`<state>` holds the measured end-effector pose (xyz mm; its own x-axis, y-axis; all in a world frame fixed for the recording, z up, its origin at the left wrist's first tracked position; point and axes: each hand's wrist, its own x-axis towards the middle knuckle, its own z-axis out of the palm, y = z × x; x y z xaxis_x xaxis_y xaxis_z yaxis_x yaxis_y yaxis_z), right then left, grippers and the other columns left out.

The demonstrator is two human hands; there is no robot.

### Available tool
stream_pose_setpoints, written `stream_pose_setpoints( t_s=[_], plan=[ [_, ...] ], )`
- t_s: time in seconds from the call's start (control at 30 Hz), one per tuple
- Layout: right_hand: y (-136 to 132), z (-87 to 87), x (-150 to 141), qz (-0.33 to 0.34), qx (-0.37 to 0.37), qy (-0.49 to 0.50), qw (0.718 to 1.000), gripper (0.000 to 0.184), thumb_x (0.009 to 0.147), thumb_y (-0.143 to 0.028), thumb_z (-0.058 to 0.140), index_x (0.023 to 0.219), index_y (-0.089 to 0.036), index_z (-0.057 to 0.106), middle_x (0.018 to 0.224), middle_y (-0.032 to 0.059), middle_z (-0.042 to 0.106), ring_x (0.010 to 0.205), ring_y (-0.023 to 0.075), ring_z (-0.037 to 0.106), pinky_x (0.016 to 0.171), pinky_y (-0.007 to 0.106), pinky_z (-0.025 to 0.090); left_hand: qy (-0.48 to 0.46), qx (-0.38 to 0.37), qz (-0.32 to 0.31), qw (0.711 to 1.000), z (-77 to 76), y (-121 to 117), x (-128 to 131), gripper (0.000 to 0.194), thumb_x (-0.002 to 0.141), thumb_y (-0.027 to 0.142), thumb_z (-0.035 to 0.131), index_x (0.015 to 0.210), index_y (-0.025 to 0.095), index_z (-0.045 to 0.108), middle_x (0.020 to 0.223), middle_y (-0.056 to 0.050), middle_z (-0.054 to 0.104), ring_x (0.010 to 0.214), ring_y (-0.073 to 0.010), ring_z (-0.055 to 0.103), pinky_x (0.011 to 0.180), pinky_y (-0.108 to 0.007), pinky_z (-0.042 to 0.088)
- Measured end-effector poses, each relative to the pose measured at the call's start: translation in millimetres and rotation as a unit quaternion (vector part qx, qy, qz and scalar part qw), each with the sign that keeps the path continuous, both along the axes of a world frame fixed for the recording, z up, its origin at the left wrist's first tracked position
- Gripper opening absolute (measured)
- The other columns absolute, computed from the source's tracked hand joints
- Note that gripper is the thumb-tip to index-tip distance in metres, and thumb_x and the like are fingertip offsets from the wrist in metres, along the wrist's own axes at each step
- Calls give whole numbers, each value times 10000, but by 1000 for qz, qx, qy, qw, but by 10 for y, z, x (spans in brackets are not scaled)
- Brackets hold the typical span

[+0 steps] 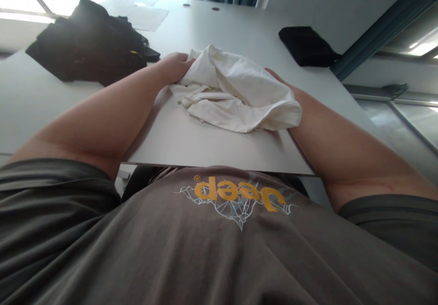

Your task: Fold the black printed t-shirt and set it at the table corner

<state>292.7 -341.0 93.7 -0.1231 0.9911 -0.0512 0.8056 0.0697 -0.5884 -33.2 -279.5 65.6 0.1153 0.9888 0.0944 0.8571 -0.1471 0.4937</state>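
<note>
A person in a grey printed T-shirt (219,232) leans over a pale tabletop (212,145), both bare arms reaching round a crumpled cream cloth (236,90) lying at the middle of the surface. The left hand (176,65), at the cloth's 9 o'clock edge, has its grip closed on a fold; the right hand (278,78), at 3 o'clock, is mostly hidden under the fabric, so its grip cannot be told. A heap of black clothes (91,43) sits at 10 o'clock, a folded black item (306,45) at 2 o'clock. To handle the cloth well, each hand likely needs an edge, drawn apart until the bunching flattens.
</note>
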Motion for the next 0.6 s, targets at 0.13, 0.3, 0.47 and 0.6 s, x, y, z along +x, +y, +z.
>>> stream_pose_setpoints(
  t_s=[0.13, 0.3, 0.47, 0.6],
  plan=[
    [-129, 133, -90, -16, -10, -22, 1000, 316, 927, 101, 433, 692, -74, 552, 699, -24, 388, 878, 87, 446, 1270, 411, 471, 12, 7, -1, 1000, 7, 0, 11, 669, 1000, 739, 491, 1302, 276, 868, 1097, -116, 847, 1270, -354, 647, 1068, -438, 498],
    [-136, 147, -98, -8, -11, -28, 1000, 365, 920, 102, 483, 641, -122, 413, 681, -45, 359, 820, 56, 358, 1240, 393, 484, 36, 8, 9, 999, 35, -40, 38, 670, 1043, 710, 459, 1283, 236, 867, 1041, -131, 835, 1245, -343, 653, 1036, -413, 510],
    [-134, 149, -114, -5, -5, -35, 999, 345, 885, 123, 376, 641, -110, 449, 678, -39, 337, 827, 62, 387, 1241, 387, 491, 26, 11, 3, 1000, 30, -48, 25, 632, 1046, 719, 470, 1242, 264, 862, 1046, -123, 832, 1249, -347, 656, 1057, -418, 509],
    [-94, 109, -78, -12, -3, -37, 999, 322, 920, 87, 425, 673, -117, 456, 718, -29, 370, 900, 83, 490, 1258, 435, 512, 11, 0, 0, 1000, 9, -11, 19, 636, 1047, 735, 495, 1276, 255, 844, 1086, -131, 834, 1309, -353, 633, 1086, -414, 509]
  ],
)
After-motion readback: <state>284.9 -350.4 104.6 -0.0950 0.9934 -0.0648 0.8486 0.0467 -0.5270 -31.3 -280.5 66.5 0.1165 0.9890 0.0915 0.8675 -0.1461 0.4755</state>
